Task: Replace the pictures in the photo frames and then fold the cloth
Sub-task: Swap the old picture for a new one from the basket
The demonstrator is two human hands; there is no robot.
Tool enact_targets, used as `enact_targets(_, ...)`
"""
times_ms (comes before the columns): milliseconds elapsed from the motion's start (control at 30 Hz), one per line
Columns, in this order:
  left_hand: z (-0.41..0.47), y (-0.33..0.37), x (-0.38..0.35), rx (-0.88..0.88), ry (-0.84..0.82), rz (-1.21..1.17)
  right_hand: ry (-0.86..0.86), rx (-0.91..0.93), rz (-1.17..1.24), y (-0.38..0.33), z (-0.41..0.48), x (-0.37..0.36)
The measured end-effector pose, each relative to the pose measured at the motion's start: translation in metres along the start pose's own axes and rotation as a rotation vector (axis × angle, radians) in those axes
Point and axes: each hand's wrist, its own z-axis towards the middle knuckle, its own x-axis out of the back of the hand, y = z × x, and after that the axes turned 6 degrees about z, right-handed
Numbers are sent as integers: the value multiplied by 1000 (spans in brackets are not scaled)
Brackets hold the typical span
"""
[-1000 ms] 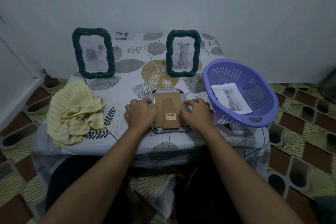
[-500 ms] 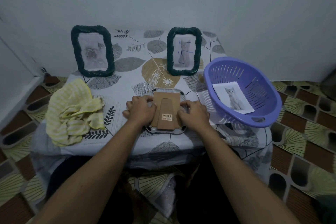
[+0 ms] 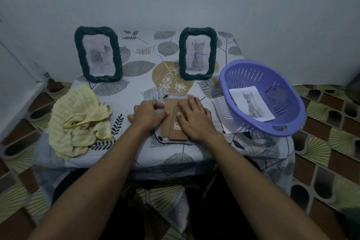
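Observation:
A photo frame (image 3: 168, 117) lies face down at the table's middle, its brown cardboard back and stand up. My left hand (image 3: 148, 113) grips its left edge with curled fingers. My right hand (image 3: 194, 119) lies flat on the cardboard back, fingers spread and pressing. Two dark green frames stand at the back: the left frame (image 3: 79, 58) holds a pale picture, the right frame (image 3: 182, 56) a cat picture. A crumpled yellow striped cloth (image 3: 78, 121) sits at the table's left. A loose cat picture (image 3: 251, 103) lies in the purple basket (image 3: 243, 76).
The basket stands at the table's right edge, partly on a sheet of paper (image 3: 219, 111). A leaf-patterned tablecloth (image 3: 136, 68) covers the small table, which stands against a wall. Patterned floor surrounds it.
My right hand has moved from the frame's right edge onto the cardboard back and flattened out. My left hand stays at the left edge.

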Motion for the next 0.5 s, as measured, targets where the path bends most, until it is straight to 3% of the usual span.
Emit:
enact_targets(333,27,-16,9,-92,-167,-61,11,-8,-84,3,2,-8)
enact_targets(500,33,-11,6,-94,-50,-120,27,0,-69,3,3,-10)
